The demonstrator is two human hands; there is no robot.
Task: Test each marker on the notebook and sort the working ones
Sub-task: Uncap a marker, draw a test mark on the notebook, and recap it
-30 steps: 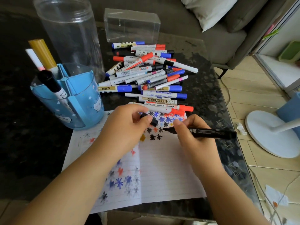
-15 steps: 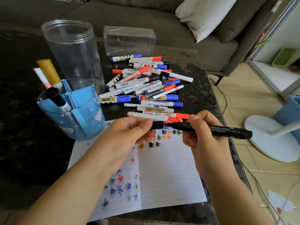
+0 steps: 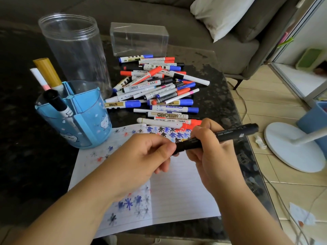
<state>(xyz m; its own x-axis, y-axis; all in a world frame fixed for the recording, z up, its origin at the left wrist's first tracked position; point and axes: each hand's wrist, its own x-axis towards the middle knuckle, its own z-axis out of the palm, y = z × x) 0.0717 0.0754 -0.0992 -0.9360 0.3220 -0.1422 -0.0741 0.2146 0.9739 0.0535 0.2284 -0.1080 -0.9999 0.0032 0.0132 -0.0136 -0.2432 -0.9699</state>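
**Black marker held in both hands over the notebook**

Black plastic fills the middle of the view: a black marker (image 3: 217, 137) is held level above the notebook (image 3: 180, 195), its long body running from lower left to upper right. The right hand (image 3: 212, 154) grips the barrel about midway, fingers curled round it from above. The left hand (image 3: 141, 156) pinches the marker's left end between thumb and fingers; whether the cap there is fully seated cannot be told.

The notebook lies open on a dark table (image 3: 21, 156), its lined pages dotted with small star-shaped scribbles in blue, red, black and orange, thickest along the far edge and at the near left page.

Just beyond the notebook's far edge lies a loose pile of markers (image 3: 155, 89), mostly white-bodied with blue, red or black caps, crossing one another at many angles. The nearest of them touch or overlap the paper's top edge.

To the left, a blue cup (image 3: 88, 119) with dividers stands partly on the notebook's far left corner. It holds three markers upright and tilted: one black-capped, one yellow-capped, one white and pink. Behind it stands a tall clear jar (image 3: 74, 50), and further right a clear box (image 3: 139, 39), just behind the pile.
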